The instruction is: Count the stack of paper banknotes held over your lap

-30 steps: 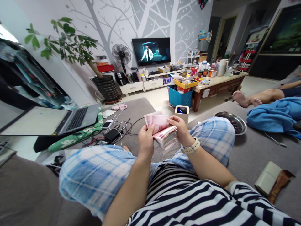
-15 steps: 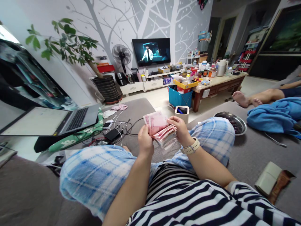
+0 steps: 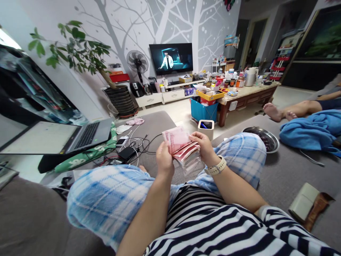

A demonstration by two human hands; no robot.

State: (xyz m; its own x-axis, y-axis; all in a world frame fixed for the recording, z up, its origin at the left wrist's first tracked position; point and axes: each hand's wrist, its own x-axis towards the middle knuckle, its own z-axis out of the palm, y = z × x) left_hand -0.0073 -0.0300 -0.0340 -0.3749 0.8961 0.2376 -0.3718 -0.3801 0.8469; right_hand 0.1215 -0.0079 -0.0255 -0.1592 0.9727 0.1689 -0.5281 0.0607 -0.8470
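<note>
Between my two hands, above my lap, is a thick stack of pinkish-red banknotes (image 3: 176, 139). My left hand (image 3: 164, 159) is closed on the stack's left edge, its thumb lying along the notes. At the upper right side, my right hand (image 3: 204, 145) pinches the notes between thumb and fingers; a pale watch (image 3: 218, 166) is on that wrist. One note stands up flat toward the back, while the others fan downward with their edges showing. My fingers behind the stack are hidden.
An open laptop (image 3: 87, 135) rests at left, near tangled cables (image 3: 140, 142) and a black box (image 3: 127, 153). Beyond my hands stands a cream bin (image 3: 206, 134). At right are a metal bowl (image 3: 275, 145), a blue cloth (image 3: 309, 131), a pale wallet (image 3: 304, 202) and another person's legs (image 3: 301, 109).
Almost nothing differs. The lower notes of the stack have shifted very slightly in my hands, which keep their place and hold.
</note>
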